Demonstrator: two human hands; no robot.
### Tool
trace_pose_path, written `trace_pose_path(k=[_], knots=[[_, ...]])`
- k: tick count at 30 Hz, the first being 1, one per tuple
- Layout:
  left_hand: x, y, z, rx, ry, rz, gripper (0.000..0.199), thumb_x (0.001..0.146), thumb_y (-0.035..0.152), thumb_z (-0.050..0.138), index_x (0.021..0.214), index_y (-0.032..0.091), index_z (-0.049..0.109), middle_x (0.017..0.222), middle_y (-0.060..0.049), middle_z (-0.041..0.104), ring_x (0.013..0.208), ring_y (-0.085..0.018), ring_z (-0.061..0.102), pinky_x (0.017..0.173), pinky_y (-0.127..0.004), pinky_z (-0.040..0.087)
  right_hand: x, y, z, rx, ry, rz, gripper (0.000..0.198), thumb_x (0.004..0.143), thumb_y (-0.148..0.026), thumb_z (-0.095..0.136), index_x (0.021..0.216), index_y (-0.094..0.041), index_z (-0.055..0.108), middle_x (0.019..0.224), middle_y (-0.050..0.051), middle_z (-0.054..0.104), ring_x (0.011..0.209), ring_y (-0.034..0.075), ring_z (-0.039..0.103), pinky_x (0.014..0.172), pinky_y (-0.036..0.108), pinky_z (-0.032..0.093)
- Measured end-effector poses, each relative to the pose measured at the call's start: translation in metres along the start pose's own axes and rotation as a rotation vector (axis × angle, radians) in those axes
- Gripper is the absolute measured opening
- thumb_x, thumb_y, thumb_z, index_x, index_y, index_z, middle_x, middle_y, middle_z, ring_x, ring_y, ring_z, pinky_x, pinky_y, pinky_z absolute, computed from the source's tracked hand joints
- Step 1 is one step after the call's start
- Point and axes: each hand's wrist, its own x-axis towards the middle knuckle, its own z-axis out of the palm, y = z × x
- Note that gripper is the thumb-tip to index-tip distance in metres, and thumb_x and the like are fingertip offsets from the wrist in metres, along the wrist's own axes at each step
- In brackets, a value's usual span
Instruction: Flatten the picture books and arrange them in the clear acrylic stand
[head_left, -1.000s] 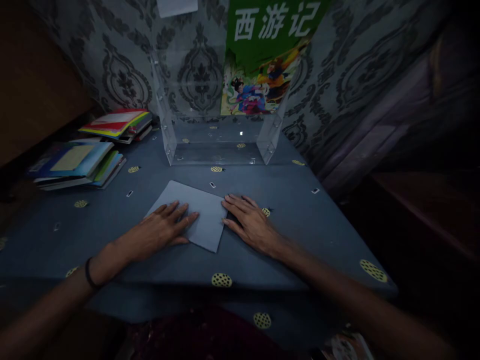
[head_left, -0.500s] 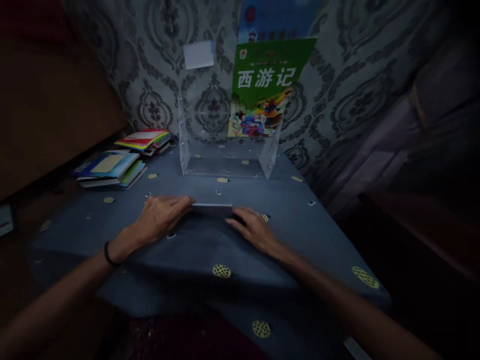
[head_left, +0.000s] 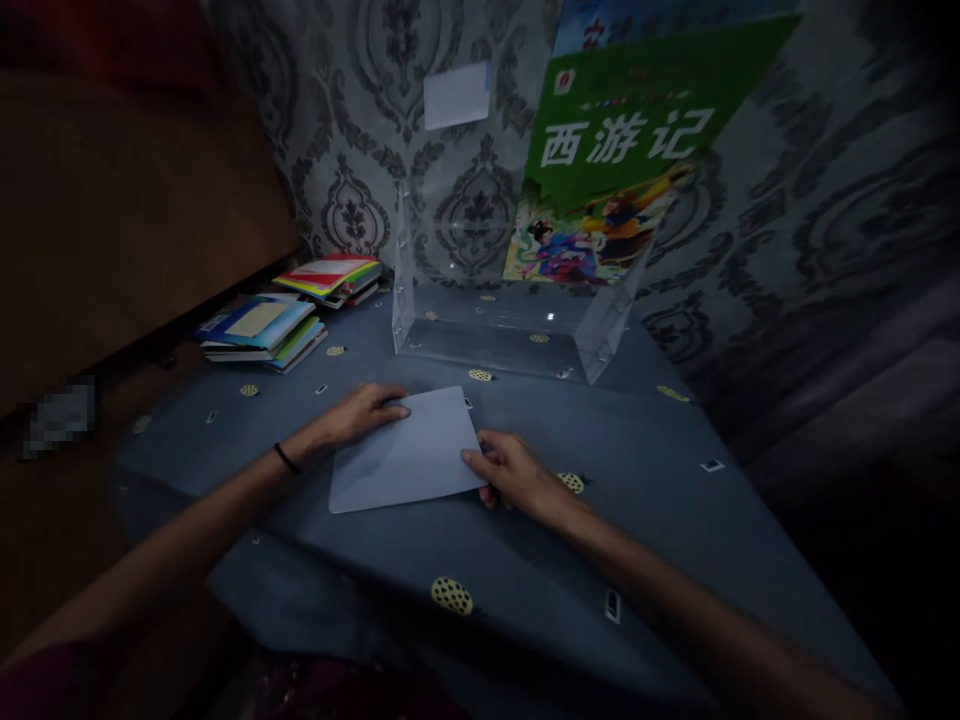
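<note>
A pale, flat rectangular panel (head_left: 409, 455) with rounded corners lies low over the table between my hands, its blank face up. My left hand (head_left: 361, 412) is at its upper left edge, thumb resting on the face and fingers along the far side. At the right edge, my right hand (head_left: 517, 475) pinches the panel, thumb on top and fingers curled beneath. Beyond them stands a clear plastic rack (head_left: 495, 365). A green picture book (head_left: 600, 170) leans upright in its right part, with a blue book (head_left: 660, 22) behind.
Two stacks of books, a nearer one (head_left: 259, 328) and a farther one (head_left: 330, 277), lie at the table's back left. A white label (head_left: 456, 95) shows above the rack's left part. A patterned tablecloth (head_left: 637, 430) covers the table; behind it is a papered wall (head_left: 352, 205).
The panel has turned from edge-on to showing its broad pale face. My right hand has closed on its right edge. The head view has shifted, so the rack appears larger and farther right.
</note>
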Motion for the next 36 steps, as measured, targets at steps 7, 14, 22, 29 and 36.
trace_pose_path(k=[7, 14, 22, 29, 36], knots=[[0.001, -0.021, 0.031, 0.243, 0.212, 0.126, 0.033, 0.102, 0.046, 0.046, 0.11, 0.018, 0.062, 0.103, -0.007, 0.064, 0.097, -0.023, 0.059, 0.092, -0.039, 0.048, 0.023, -0.01, -0.009, -0.843, 0.267, -0.205, 0.017, 0.095, -0.031, 0.055, 0.092, -0.022, 0.069, 0.082, 0.008, 0.075, 0.077, 0.027, 0.072, 0.069, 0.038, 0.055], [0.002, -0.023, 0.038, 0.294, 0.233, 0.229, 0.03, 0.106, 0.035, 0.038, 0.109, 0.016, 0.062, 0.102, -0.008, 0.059, 0.093, -0.022, 0.053, 0.082, -0.038, 0.048, 0.06, 0.009, 0.039, -0.87, 0.107, -0.561, 0.06, 0.103, -0.041, 0.044, 0.156, -0.013, 0.035, 0.16, 0.018, 0.04, 0.15, 0.031, 0.035, 0.12, 0.055, 0.037], [0.001, -0.023, 0.037, 0.33, 0.137, 0.29, 0.04, 0.107, 0.022, 0.027, 0.128, 0.011, 0.059, 0.118, -0.015, 0.062, 0.104, -0.027, 0.053, 0.089, -0.044, 0.046, 0.029, 0.025, 0.026, -0.993, 0.241, -0.362, 0.075, 0.105, -0.039, 0.041, 0.163, -0.021, -0.004, 0.166, 0.016, 0.026, 0.154, 0.031, 0.025, 0.121, 0.058, 0.033], [0.0, -0.028, 0.033, 0.29, 0.09, 0.355, 0.044, 0.108, 0.027, 0.027, 0.136, 0.008, 0.055, 0.129, -0.017, 0.061, 0.118, -0.029, 0.054, 0.095, -0.045, 0.045, 0.026, 0.019, 0.029, -1.025, 0.301, -0.366, 0.074, 0.104, -0.04, 0.044, 0.164, -0.022, 0.005, 0.16, 0.017, 0.04, 0.146, 0.033, 0.041, 0.118, 0.059, 0.035], [-0.007, -0.023, 0.034, 0.351, 0.059, 0.305, 0.042, 0.108, 0.033, 0.032, 0.139, 0.012, 0.051, 0.141, -0.017, 0.057, 0.132, -0.029, 0.049, 0.106, -0.045, 0.041, 0.03, 0.02, 0.03, -1.077, 0.332, -0.39, 0.065, 0.104, -0.044, 0.041, 0.16, -0.019, 0.02, 0.151, 0.019, 0.051, 0.14, 0.034, 0.047, 0.115, 0.059, 0.037]])
